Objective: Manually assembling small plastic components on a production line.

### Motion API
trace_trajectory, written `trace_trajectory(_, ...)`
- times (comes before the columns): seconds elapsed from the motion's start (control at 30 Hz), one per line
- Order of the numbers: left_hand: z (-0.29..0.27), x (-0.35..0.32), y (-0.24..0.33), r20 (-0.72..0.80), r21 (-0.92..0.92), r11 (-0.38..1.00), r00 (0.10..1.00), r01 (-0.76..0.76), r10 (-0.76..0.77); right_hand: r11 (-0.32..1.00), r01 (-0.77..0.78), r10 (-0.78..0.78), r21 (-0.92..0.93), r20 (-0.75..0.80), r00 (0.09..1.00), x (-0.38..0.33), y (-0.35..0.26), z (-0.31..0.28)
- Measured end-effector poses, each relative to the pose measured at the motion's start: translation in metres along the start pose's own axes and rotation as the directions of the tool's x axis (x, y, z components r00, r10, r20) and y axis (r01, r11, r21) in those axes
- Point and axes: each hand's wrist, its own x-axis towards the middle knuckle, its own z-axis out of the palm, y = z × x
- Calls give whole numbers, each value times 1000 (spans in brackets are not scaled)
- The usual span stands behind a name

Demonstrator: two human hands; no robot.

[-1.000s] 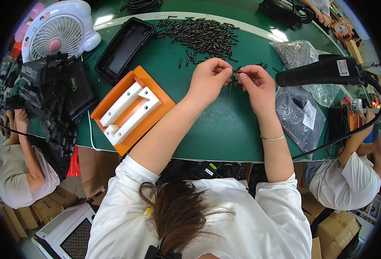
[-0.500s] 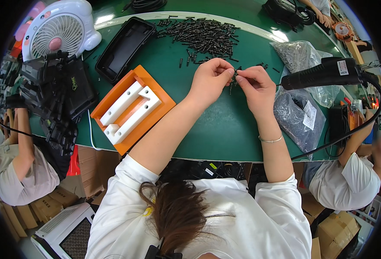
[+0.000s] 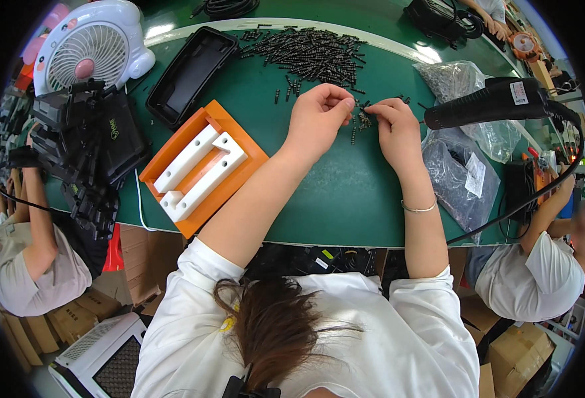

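My left hand [image 3: 317,119] is over the green table with thumb and forefinger pinched together; anything between the tips is too small to make out. To its right my right hand [image 3: 398,131] has its fingers closed and stretched toward a small cluster of screw-like pieces [image 3: 361,121] on the table. Its fingertips are beside the cluster's upper end, and what they hold, if anything, cannot be made out. Beyond the hands spreads a large pile of small dark ribbed pieces [image 3: 309,54], with a few loose ones along its near edge.
At left are an orange fixture [image 3: 236,182] with white blocks, a black open tray [image 3: 166,99], a white fan [image 3: 133,60] and stacked black casings [image 3: 73,142]. Plastic bags [image 3: 461,189] and a corded black power tool [image 3: 481,106] are at right. Co-workers sit on both sides.
My hands have moved apart from their meeting point, the left slightly leftward and the right to the right. The small cluster between them now shows more fully. The power tool has shifted slightly.
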Motion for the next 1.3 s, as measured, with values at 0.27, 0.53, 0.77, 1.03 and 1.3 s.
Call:
trace_trajectory(0.27, 1, 0, 0, 13, 19, 1000, 1000, -6, 6, 965, -174, 177, -195, 0, 984, -2, -5, -6)
trace_trajectory(0.53, 1, 0, -1, 2, 19, 999, 999, 37, -37, 596, -139, 231, 791, -4, 973, -2, -25, -8)
trace_trajectory(0.77, -1, 0, -2, 39, -139, 986, 995, 93, -89, 689, -97, 146, 718, -7, 989, -6, -31, -1)
trace_trajectory(1.03, -1, 0, -1, 22, -159, 979, 992, 126, -124, 900, 70, 28, 431, -218, 976, -3, -31, -1)
trace_trajectory(1.3, -1, 0, -1, 7, -151, 982, 993, 114, -115, 931, 164, -86, 326, -242, 966, -3, -33, -1)
